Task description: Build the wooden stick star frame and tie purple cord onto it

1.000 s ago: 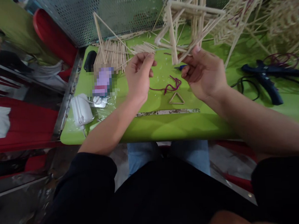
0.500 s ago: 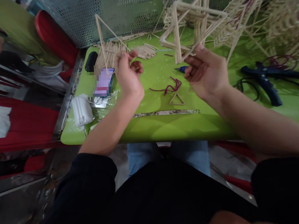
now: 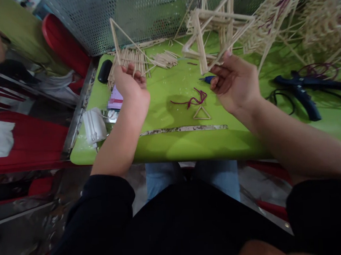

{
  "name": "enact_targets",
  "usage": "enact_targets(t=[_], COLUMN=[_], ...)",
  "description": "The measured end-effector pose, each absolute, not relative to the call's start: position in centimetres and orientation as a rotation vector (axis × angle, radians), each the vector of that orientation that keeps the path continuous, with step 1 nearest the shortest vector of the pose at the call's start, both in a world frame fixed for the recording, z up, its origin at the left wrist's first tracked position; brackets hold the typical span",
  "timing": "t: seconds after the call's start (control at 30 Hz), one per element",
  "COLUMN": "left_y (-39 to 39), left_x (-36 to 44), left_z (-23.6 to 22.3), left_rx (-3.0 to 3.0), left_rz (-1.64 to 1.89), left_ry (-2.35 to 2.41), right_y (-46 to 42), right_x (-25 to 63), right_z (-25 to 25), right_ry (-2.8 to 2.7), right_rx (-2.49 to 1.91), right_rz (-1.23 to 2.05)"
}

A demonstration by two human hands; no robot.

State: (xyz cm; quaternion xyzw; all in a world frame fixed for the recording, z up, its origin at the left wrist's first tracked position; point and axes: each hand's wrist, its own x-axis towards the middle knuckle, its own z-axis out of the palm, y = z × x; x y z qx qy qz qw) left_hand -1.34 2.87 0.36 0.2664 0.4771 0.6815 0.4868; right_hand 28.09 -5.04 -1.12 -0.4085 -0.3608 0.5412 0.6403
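My right hand (image 3: 236,80) is closed on a star-like frame of glued wooden sticks (image 3: 202,42), held up above the table at its lower edge. My left hand (image 3: 132,85) is over the left side of the table, palm up, its fingers loosely bent and apart. Just past its fingertips stands a tall thin stick triangle (image 3: 114,39), its lower end hidden by the hand; whether they touch I cannot tell. Behind lies a pile of loose sticks (image 3: 134,58). A small stick triangle (image 3: 202,118) and purple string (image 3: 197,101) lie between my hands.
A dark glue gun (image 3: 300,90) lies at right, stick structures (image 3: 322,28) behind it. A blue-tipped tool (image 3: 208,79) lies near my right hand. At left are a phone (image 3: 115,98), a white case (image 3: 94,125) and a black object (image 3: 104,71). A speckled strip (image 3: 187,129) lies near the front edge.
My left hand has moved left and slightly down, now covering part of the phone and the tall triangle's lower end. The stick frame in my right hand has shifted slightly left and down.
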Motion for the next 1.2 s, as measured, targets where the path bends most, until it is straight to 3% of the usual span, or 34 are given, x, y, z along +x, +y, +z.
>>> enact_targets(t=[0.3,0.43,0.57,0.8,1.2], left_y=[4.4,6.2,5.5,-0.2,-0.7], left_x=[-5.2,-6.9,-4.4,2.3,2.3], left_z=[2.2,1.0,0.6,2.2,1.1], left_rx=[0.439,0.707,1.062,0.903,1.521], left_rz=[1.695,1.579,1.385,1.416,1.367], left_ry=[1.104,1.087,1.093,0.798,0.909], right_y=[-5.7,-6.0,-5.9,-6.3,-5.9], right_x=[27.7,27.5,27.2,26.5,26.8], right_z=[-0.2,0.1,-0.1,-0.1,-1.0], right_ry=[-0.779,-0.776,-0.794,-0.840,-0.941], right_rx=[-0.937,-0.939,-0.895,-0.809,-0.848], right_rz=[1.232,1.252,1.278,1.325,1.190])
